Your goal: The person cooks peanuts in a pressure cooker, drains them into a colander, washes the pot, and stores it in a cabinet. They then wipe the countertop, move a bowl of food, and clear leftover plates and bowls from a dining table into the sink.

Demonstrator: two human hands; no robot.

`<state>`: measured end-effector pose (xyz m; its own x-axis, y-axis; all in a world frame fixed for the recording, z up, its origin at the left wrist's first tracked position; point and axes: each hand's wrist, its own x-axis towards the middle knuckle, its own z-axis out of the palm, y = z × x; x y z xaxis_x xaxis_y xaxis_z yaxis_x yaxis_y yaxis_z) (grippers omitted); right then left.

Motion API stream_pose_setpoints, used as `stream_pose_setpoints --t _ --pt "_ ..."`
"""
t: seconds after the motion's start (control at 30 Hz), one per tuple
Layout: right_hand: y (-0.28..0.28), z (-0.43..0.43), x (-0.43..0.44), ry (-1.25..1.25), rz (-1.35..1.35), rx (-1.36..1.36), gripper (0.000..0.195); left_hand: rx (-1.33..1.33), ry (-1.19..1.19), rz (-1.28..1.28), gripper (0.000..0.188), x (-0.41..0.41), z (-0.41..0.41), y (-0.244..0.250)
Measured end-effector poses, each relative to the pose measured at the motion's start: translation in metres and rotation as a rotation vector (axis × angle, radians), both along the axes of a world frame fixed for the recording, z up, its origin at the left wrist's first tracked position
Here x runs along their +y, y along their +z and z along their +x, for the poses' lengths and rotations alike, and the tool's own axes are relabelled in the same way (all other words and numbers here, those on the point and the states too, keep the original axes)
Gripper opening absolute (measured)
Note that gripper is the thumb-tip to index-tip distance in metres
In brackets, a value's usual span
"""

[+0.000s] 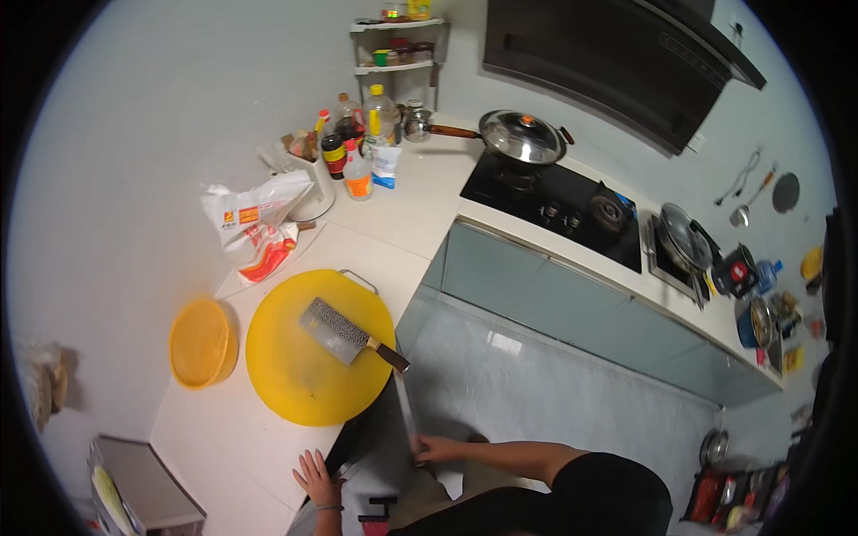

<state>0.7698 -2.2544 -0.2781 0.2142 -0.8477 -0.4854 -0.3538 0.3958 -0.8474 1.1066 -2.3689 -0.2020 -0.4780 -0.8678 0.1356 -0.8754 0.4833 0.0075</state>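
Observation:
My left hand (318,477) lies on the white countertop's near edge, its fingers spread and holding nothing. Lower in the middle, my right hand (436,450) grips the end of a pale, narrow edge (405,409), part of a cabinet door or drawer front; which one I cannot tell. A dark opening shows between this edge and the counter. On the counter ahead lies a round yellow cutting board (288,375) with a metal loop handle. A cleaver (335,329) with a patterned blade rests flat on it, its dark handle sticking out past the board's right rim.
An orange plastic basin (203,344) stands left of the board. Behind are a white plastic bag (258,208), sauce bottles (333,155) and a utensil holder (315,201). A lidded wok (523,137) sits on the black gas hob (576,214). Grey-tiled floor (536,388) lies to the right.

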Motion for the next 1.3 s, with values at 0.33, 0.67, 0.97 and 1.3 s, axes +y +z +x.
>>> stream_pose_setpoints --t 0.33,0.67,0.97,1.3 --pt "0.013 0.164 -0.133 -0.311 -0.078 -0.272 0.078 -0.006 -0.035 -0.126 0.064 -0.036 0.009 -0.006" --pt "-0.016 0.100 -0.156 0.218 -0.166 0.088 0.043 -0.214 -0.175 -0.077 0.081 -0.051 0.019 -0.016" --pt "0.062 -0.123 0.155 -0.893 0.195 -0.475 0.065 -0.108 -0.161 -0.133 0.058 -0.047 -0.013 0.000" --pt "0.034 -0.079 0.593 -1.100 0.534 0.637 0.049 -0.008 -0.137 0.122 0.047 0.068 -0.137 -0.006"
